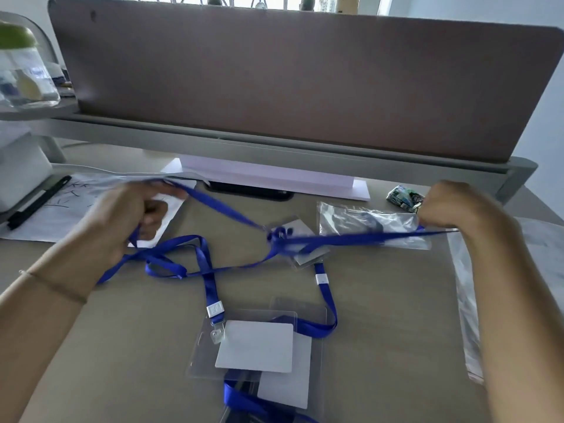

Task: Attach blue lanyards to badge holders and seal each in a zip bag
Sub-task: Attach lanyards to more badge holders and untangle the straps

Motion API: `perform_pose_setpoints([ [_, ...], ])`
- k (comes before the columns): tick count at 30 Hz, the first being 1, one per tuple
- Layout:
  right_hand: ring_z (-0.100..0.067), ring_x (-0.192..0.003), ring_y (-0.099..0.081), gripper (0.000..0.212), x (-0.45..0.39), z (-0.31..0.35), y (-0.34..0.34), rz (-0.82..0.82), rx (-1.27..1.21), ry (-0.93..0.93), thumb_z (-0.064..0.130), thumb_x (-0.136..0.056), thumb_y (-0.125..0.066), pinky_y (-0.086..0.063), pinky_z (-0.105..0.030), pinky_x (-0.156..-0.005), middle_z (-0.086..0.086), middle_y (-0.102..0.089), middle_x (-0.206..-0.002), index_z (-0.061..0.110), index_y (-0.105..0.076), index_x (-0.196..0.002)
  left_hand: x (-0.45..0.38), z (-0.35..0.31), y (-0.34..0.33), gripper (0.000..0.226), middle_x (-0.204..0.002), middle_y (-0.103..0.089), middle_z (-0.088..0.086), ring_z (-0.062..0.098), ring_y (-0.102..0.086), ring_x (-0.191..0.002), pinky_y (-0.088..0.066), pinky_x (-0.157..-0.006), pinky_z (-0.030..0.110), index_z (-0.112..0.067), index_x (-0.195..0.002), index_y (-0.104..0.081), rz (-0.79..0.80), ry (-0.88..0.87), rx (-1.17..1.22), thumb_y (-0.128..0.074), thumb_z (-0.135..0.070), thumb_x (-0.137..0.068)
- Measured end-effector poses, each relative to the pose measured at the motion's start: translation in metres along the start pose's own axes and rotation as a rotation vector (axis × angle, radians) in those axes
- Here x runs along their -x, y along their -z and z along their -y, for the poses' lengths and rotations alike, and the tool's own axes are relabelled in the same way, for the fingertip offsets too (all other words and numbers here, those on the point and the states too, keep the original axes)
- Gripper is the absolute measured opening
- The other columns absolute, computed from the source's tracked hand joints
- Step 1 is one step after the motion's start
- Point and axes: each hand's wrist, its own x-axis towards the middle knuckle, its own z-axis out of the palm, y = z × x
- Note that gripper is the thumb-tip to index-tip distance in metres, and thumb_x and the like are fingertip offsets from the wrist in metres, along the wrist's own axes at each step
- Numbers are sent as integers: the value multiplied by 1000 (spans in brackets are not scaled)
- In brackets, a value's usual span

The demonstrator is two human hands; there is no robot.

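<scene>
Above the desk [381, 300]: untangling lanyard [232, 210], not yet clipped.
Left hand [128, 221] and right hand [451, 206] each grip the strap, curled tight; next, free the knot [279, 235].

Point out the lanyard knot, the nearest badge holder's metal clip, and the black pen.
Lanyard knot [278, 234], head view, on the tangled loops.
Metal clip [215, 310], head view, on its silver crimp.
Black pen [39, 200], head view, mid-barrel.
</scene>
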Motion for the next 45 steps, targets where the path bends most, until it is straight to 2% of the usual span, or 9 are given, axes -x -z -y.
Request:
perform_pose_setpoints([
  [3,-26,-65,-65,15,12,12,5,79,-150,22,22,-65,-69,-51,-27,-65,-8,-73,-75,13,-73,-76,3,9,-3,27,-45,-53,-3,12,-43,-43,-34,-50,26,-25,-85,-73,225,-4,-726,-50,-16,-97],
  [6,-26,-82,-69,23,21,32,5,68,-114,122,21,-69,-69,-59,-36,-82,-5,-75,-90,18,-76,-91,15,5,-9,35,-93,-69,-11,13,-63,-89,-51,-81,32,-37,-107,-65,274,-40,-1223,-66,-55,-78],
  [10,-30,-88,-67,22,42,73,3,-148,-149,311,12,-73,-61,-58,-38,-81,-6,-75,-92,19,-77,-87,25,-5,-67,35,-116,-67,-13,13,-61,-111,-50,-94,36,-39,-119,-63,95,-443,-884,-68,-37,-85],
  [20,-24,-76,-65,7,75,146,-32,81,-189,702,13,-78,-72,-56,-38,-69,-3,-70,-81,19,-70,-78,-2,38,-112,17,-83,-69,-14,8,-62,-78,-45,-65,24,-33,-91,-73,152,-470,-773,-68,-18,-84],
  [27,-19,-74,-67,35,65,121,-8,225,-403,701,-2,-82,-59,-53,-37,-68,3,-75,-75,27,-78,-86,-11,13,-95,15,-84,-72,4,15,-65,-79,-49,-77,34,-9,-85,-65,255,-243,-132,-55,-10,-96],
  [34,-20,-53,-52,35,61,103,13,220,-865,544,-9,-78,-39,-45,-31,-58,-6,-57,-53,9,-59,-56,-2,2,-92,22,-79,-74,12,18,-65,-59,-43,-61,33,-10,-86,-59,291,6,287,-51,-22,-102],
  [38,-21,-52,-46,36,62,93,17,342,-323,417,-3,-83,-41,-39,-26,-50,-10,-57,-54,6,-69,-62,3,-5,-91,25,-87,-76,17,24,-65,-68,-38,-53,27,-9,-88,-58,319,0,230,-57,-31,-100],
  [41,-27,-70,-57,26,70,94,18,128,111,344,15,-90,-50,-47,-32,-65,-9,-61,-70,8,-65,-71,4,-10,-90,25,-84,-76,12,19,-63,-63,-36,-50,24,-11,-86,-64,310,-38,225,-57,-31,-99],
  [45,-24,-77,-69,44,83,118,16,144,-640,550,48,-98,-52,-54,-39,-74,-4,-75,-79,12,-76,-89,9,-14,-92,25,-77,-70,12,23,-62,-66,-39,-57,29,-2,-92,-60,382,-91,272,-57,-26,-99],
])
